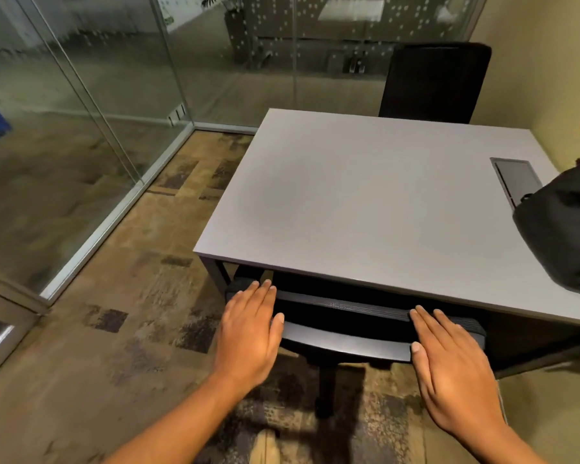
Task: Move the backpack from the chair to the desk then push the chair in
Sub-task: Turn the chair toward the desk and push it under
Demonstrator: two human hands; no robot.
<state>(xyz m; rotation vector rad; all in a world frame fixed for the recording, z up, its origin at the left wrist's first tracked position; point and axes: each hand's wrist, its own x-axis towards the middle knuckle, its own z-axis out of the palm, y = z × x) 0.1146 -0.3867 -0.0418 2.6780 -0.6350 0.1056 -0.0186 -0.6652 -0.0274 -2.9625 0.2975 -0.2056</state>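
The black backpack lies on the right side of the grey desk, partly cut off by the frame edge. A black office chair stands at the desk's near edge, its seat hidden under the desktop and only the top of its backrest showing. My left hand rests flat on the left end of the backrest with fingers extended. Flat on the right end lies my right hand, its thumb on the backrest's near face. Neither hand wraps around anything.
A second black chair stands at the desk's far side. Glass partition walls run along the left and back. A cable hatch sits in the desktop near the backpack. Patterned carpet covers the floor to the left.
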